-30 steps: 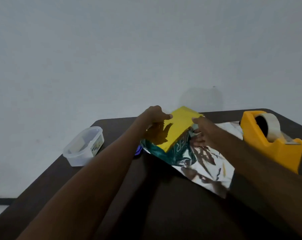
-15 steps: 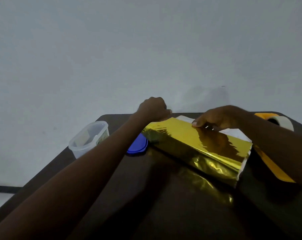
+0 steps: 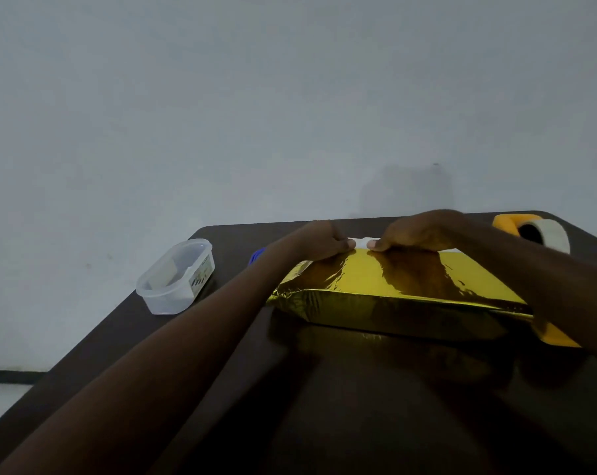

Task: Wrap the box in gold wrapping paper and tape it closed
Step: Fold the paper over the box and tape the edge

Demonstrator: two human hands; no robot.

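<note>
Clear plastic tub (image 3: 175, 276) at left on dark table (image 3: 358, 406). Blue lid (image 3: 257, 256) peeks behind left forearm. Left hand (image 3: 326, 240) and right hand (image 3: 417, 231) — both curled, thumbs pinning gold wrapping paper (image 3: 386, 286) at far edge, mid-table. Orange tape dispenser (image 3: 530, 231) far right.

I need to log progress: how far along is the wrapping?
Done: gold wrapping paper covers the box's top and near side. In hand: the left hand and right hand press the paper's edge down along the far side. Left: no tape shows on the paper; the tape dispenser sits untouched at far right, and the left end looks loose and crumpled.
</note>
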